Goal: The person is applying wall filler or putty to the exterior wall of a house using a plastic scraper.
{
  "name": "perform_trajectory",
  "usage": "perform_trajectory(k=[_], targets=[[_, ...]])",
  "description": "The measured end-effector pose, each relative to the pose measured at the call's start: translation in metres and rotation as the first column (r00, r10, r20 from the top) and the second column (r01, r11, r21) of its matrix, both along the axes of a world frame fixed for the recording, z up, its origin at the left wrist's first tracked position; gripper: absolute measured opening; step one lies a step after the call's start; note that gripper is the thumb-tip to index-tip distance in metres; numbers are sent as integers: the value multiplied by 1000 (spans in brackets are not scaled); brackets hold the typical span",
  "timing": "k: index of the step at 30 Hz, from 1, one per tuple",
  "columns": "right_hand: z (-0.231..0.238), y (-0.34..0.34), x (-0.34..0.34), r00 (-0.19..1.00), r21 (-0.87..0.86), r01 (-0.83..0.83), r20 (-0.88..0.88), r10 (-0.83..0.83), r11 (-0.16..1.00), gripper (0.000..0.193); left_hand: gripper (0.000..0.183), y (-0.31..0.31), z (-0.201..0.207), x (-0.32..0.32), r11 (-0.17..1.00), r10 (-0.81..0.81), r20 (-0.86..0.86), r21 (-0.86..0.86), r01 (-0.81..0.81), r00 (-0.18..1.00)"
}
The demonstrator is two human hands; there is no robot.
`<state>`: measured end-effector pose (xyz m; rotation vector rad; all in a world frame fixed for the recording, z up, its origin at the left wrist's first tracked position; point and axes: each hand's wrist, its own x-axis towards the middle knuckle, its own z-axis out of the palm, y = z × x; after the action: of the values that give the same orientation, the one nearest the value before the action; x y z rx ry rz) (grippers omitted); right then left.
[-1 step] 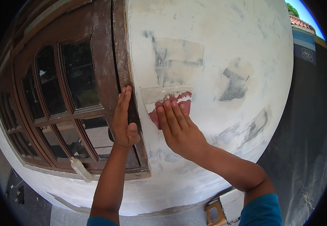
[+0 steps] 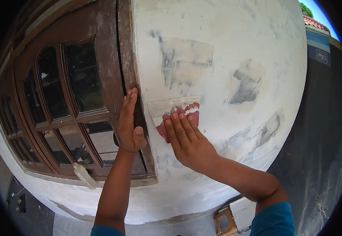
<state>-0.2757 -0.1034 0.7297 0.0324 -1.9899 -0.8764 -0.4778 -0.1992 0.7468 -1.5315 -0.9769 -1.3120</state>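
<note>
My right hand grips a red, trapezoid-shaped putty spreader, its fingers laid side by side over the front and the thumb hidden. Pale filler coats the spreader's wide upper edge, which lies against the white wall. To the left, my left hand rests upright along the brown window frame. Its fingers are stretched out, the thumb stands apart, and it holds nothing. A rectangular beige-grey filler patch marks the wall above the spreader.
Brown window panels with dark glass fill the left side. A clear plastic bottle leans by the sill. More grey patches lie to the right. Low down at the right is a brown stool-like object.
My right hand and the putty spreader have slid a little down the wall, leaving the spreader's upper edge lower. My left hand stays on the window frame.
</note>
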Motion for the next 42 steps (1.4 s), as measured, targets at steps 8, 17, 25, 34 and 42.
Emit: perform_trajectory(k=[8,17,25,34,42], targets=[[69,-17,73,690,-874,-473,-449,568,-115,43,78,-2,-1,-4,1000,17,2,-5,-16,1000],[113,2,66,781,-790,-585,-489,389,182,31,75,-5,-3,-2,999,31,4,-33,-31,1000],[141,14,-2,917,-84,-142,-386,99,986,51,78,-3,-1,-2,1000,9,3,-22,-9,1000],[106,25,-34,959,-40,-90,-274,75,995,52,85,-1,-4,-1,999,35,35,4,-35,999],[-22,4,2,996,-173,-66,53,77,983,55,82,-1,-3,-2,999,37,14,28,-38,999]])
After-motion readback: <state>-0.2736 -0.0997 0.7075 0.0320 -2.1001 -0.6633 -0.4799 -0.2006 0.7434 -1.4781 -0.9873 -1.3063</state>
